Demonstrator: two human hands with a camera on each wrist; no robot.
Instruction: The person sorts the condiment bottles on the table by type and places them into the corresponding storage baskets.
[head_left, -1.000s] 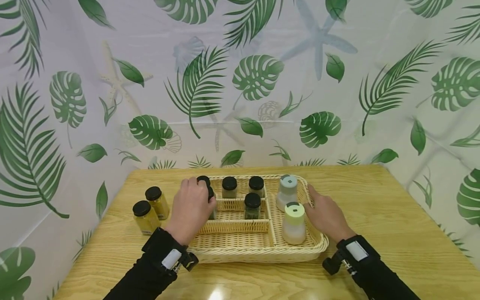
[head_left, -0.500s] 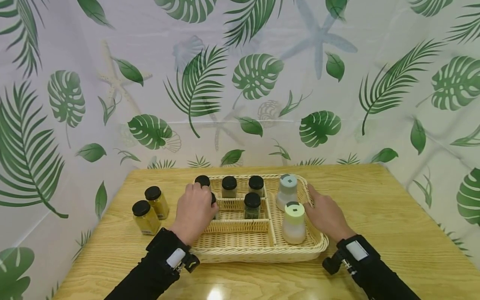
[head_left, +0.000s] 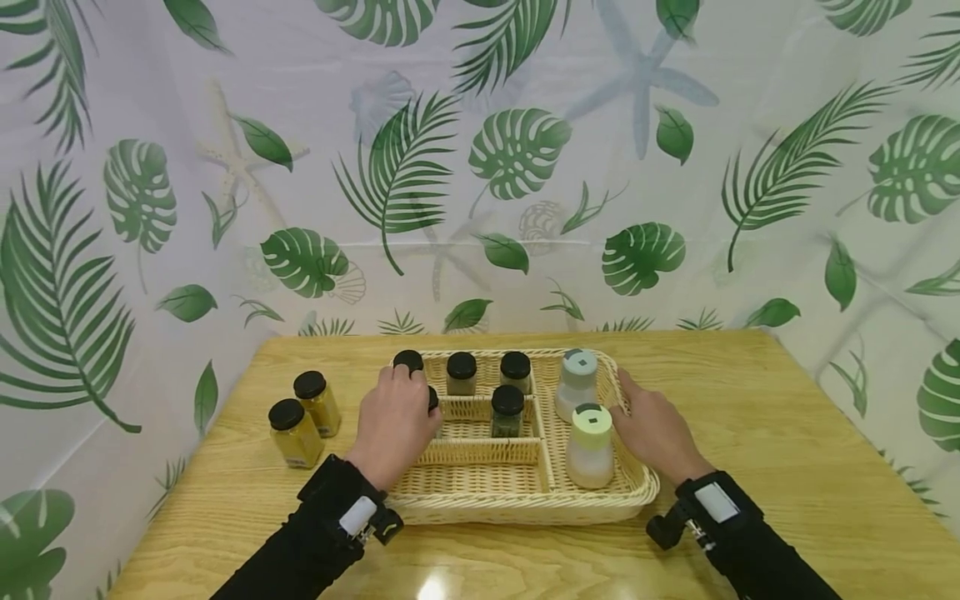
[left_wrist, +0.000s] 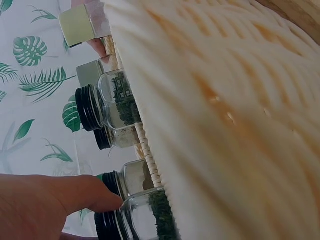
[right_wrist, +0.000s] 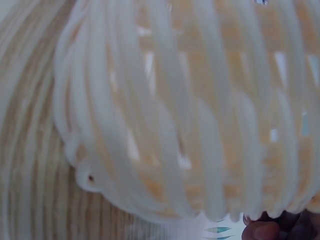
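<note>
My left hand [head_left: 393, 425] grips a black-lidded glass spice jar [left_wrist: 162, 215] at the left of the wicker basket's middle row. In the left wrist view, the thumb [left_wrist: 102, 197] lies along the jar's lid, and dark green flakes show through the glass. Most of this jar is hidden by the hand in the head view. My right hand [head_left: 656, 433] holds the right rim of the divided wicker basket [head_left: 517, 502]. Its fingertips [right_wrist: 262, 231] show past the weave in the right wrist view.
Black-lidded jars [head_left: 461, 371] stand in the back row, another jar [head_left: 507, 412] in the middle row. Two shakers, one with a yellow-green lid [head_left: 590, 446], fill the right compartment. Two yellow-filled jars [head_left: 297, 437] stand on the wooden table [head_left: 787, 467] left of the basket.
My left hand has shifted slightly right and lower with the spice jar, uncovering more of the back-left lid. The right hand stays on the basket rim.
</note>
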